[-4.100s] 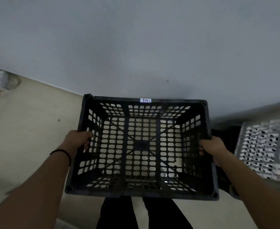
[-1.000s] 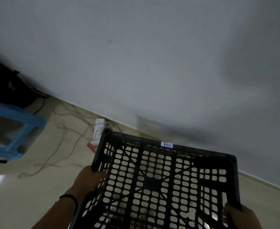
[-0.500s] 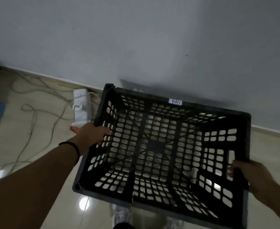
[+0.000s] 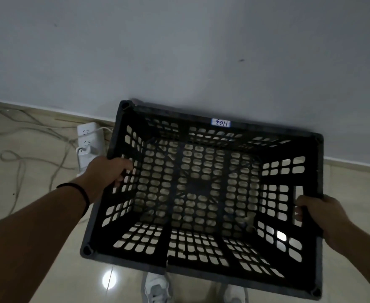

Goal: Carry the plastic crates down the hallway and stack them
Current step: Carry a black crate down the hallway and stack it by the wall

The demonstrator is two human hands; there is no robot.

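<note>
Black plastic crate [image 4: 206, 193], perforated on base and all four walls, held open side up in front of the person and above a glossy beige floor [image 4: 26, 215]. Left hand [image 4: 105, 173] grips the left rim, fingers curled over the edge into the wall openings; a dark band [image 4: 82, 195] sits on that wrist. Right hand [image 4: 317, 215] grips the right rim, fingers hooked through a slot in the right wall. Hands well apart, one on each short side. Crate tilted slightly, right side lower in view. White label [image 4: 220, 122] on the far rim carries handwritten digits, seen upside down. Far rim lies close to a pale grey wall [image 4: 179, 51]; contact cannot be told. White power strip [image 4: 90, 145] lies on the floor just left of the crate, near the wall, with a white plug in it and thin cables [image 4: 22, 158] trailing off to the left. White shoes [image 4: 156, 287] show below the near rim. Bright light reflection [image 4: 109, 279] on the floor beside the left shoe
</note>
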